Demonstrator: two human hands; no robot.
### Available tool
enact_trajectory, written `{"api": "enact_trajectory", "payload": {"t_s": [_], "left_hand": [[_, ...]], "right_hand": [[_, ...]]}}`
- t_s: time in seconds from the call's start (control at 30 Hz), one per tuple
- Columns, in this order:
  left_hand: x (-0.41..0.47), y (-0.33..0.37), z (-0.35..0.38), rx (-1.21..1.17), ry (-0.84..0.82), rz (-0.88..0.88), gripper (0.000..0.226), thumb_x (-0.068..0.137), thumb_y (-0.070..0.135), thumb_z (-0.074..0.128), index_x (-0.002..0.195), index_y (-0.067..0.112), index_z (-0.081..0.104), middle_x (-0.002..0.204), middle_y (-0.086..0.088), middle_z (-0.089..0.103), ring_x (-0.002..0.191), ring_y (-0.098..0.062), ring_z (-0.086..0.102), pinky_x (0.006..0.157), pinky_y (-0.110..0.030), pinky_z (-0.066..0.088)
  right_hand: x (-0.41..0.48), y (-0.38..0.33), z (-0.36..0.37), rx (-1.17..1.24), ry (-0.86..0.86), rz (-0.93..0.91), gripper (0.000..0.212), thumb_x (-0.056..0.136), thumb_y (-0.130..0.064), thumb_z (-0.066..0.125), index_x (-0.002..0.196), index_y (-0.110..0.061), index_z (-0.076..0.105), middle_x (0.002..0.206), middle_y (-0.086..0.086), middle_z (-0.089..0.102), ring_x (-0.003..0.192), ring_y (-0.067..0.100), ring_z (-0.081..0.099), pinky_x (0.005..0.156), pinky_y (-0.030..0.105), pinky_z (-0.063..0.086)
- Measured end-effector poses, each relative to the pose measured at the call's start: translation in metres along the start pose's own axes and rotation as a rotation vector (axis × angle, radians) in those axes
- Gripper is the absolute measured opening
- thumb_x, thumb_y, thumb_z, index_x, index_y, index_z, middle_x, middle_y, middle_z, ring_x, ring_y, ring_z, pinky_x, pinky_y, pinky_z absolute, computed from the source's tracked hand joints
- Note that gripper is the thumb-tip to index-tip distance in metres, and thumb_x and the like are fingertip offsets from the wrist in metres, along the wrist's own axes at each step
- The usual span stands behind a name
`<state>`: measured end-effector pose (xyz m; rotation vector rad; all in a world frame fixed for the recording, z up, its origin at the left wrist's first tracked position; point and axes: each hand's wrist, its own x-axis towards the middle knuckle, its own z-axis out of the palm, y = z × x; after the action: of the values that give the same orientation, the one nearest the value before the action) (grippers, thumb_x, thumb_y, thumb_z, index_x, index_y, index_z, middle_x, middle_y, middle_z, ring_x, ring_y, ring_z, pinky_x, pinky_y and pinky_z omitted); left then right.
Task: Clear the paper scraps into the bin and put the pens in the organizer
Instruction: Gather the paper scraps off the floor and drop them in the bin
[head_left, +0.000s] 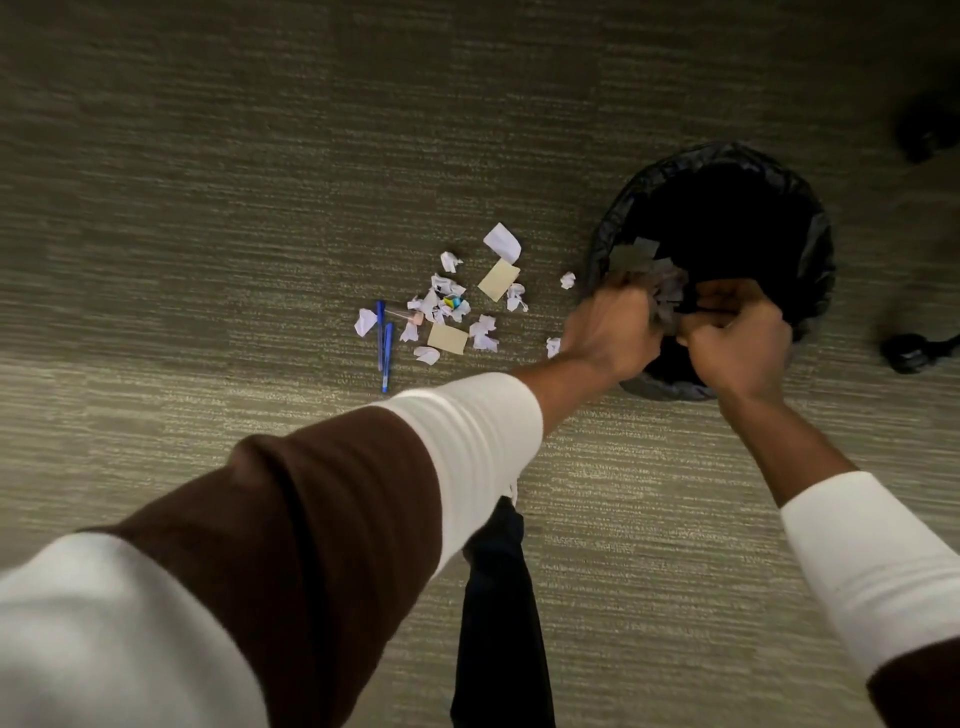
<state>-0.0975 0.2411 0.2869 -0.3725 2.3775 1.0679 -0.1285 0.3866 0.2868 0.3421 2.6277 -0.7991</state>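
Paper scraps (457, 306), mostly crumpled white bits with two flat yellow sticky notes (448, 338) among them, lay scattered on the striped grey-green carpet (208, 208), left of the bin. Two blue pens (385, 345) lay side by side at the near left edge of the heap, with a clear pen (405, 315) just beyond. The left hand (613, 327) and right hand (737, 338) hovered close together over the near rim of the black-lined bin (810, 234). Blurred pale scraps (665, 291) sat between them; the left fingers seemed curled around some, the right fingers curled, on what I could not tell. The bin's inside was too dark to see.
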Motion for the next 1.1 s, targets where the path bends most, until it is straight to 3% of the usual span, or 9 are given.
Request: {"api": "enact_trajectory", "payload": {"t_s": [0.13,0.23,0.4,0.47,0.57,0.73,0.87,1.0,1.1], "left_hand": [[-0.011,-0.041,-0.010,0.062,0.031,-0.073,0.023,0.092,0.020,0.066,0.114,0.011,0.068,0.108,-0.019,0.076,0.100,-0.040,0.074,0.080,-0.045,0.062],[-0.020,-0.087,-0.016,0.130,0.025,-0.144,0.022,0.091,0.019,0.069,0.112,0.012,0.067,0.107,-0.017,0.075,0.101,-0.039,0.074,0.078,-0.043,0.058],[-0.033,-0.171,-0.024,0.281,-0.067,-0.247,0.029,0.092,0.024,0.072,0.117,0.010,0.065,0.113,-0.014,0.071,0.107,-0.036,0.072,0.083,-0.046,0.060],[-0.034,-0.205,-0.028,0.353,-0.114,-0.279,0.036,0.092,0.025,0.073,0.122,0.010,0.063,0.120,-0.016,0.069,0.114,-0.037,0.069,0.086,-0.048,0.058],[-0.028,-0.250,-0.029,0.447,-0.124,-0.250,0.050,0.093,0.030,0.071,0.135,0.009,0.054,0.139,-0.017,0.058,0.135,-0.036,0.054,0.095,-0.051,0.055],[0.012,-0.305,-0.022,0.536,-0.120,-0.200,0.074,0.085,0.043,0.080,0.142,0.009,0.047,0.148,-0.014,0.049,0.145,-0.034,0.042,0.103,-0.050,0.051],[0.060,-0.334,-0.012,0.553,-0.094,-0.110,0.115,0.069,0.049,0.093,0.156,0.006,0.031,0.165,-0.021,0.029,0.154,-0.041,0.030,0.110,-0.055,0.049],[0.103,-0.358,0.003,0.513,-0.049,-0.040,0.155,0.051,0.049,0.102,0.165,0.019,0.001,0.174,-0.024,-0.010,0.162,-0.049,0.007,0.112,-0.059,0.048],[0.123,-0.373,0.016,0.467,-0.053,0.063,0.163,0.041,0.048,0.105,0.163,0.029,-0.002,0.173,-0.023,-0.015,0.161,-0.051,-0.001,0.114,-0.061,0.045]], "right_hand": [[-0.022,-0.022,0.030,0.016,-0.057,-0.192,0.030,0.078,-0.028,0.067,0.104,-0.014,0.072,0.100,0.006,0.078,0.091,0.027,0.075,0.084,0.044,0.061],[-0.038,-0.039,0.062,-0.025,-0.195,-0.295,0.032,0.080,-0.024,0.074,0.110,-0.015,0.069,0.103,0.004,0.076,0.089,0.025,0.074,0.083,0.046,0.061],[-0.051,-0.060,0.115,-0.393,-0.467,-0.426,0.057,0.085,-0.040,0.076,0.134,-0.021,0.055,0.121,0.013,0.070,0.104,0.036,0.071,0.090,0.040,0.058],[-0.046,-0.065,0.140,-0.536,-0.541,-0.449,0.070,0.087,-0.046,0.074,0.145,-0.018,0.047,0.133,0.018,0.062,0.120,0.040,0.063,0.097,0.042,0.054],[-0.026,-0.068,0.177,-0.674,-0.616,-0.424,0.085,0.090,-0.052,0.070,0.157,-0.016,0.033,0.158,0.017,0.039,0.148,0.037,0.037,0.115,0.046,0.041],[0.025,-0.063,0.232,-0.616,-0.592,-0.437,0.084,0.085,-0.052,0.077,0.151,-0.017,0.040,0.153,0.017,0.044,0.144,0.037,0.041,0.115,0.050,0.042],[0.065,-0.059,0.276,-0.658,-0.503,-0.477,0.084,0.083,-0.044,0.079,0.152,-0.023,0.036,0.153,0.017,0.043,0.142,0.042,0.041,0.109,0.055,0.048],[0.104,-0.057,0.319,-0.680,-0.486,-0.486,0.091,0.084,-0.050,0.079,0.157,-0.034,0.028,0.166,0.015,0.031,0.151,0.046,0.031,0.116,0.061,0.039],[0.127,-0.052,0.344,-0.736,-0.462,-0.535,0.092,0.083,-0.061,0.075,0.157,-0.033,0.028,0.172,0.012,0.019,0.157,0.045,0.018,0.122,0.066,0.029]]}}
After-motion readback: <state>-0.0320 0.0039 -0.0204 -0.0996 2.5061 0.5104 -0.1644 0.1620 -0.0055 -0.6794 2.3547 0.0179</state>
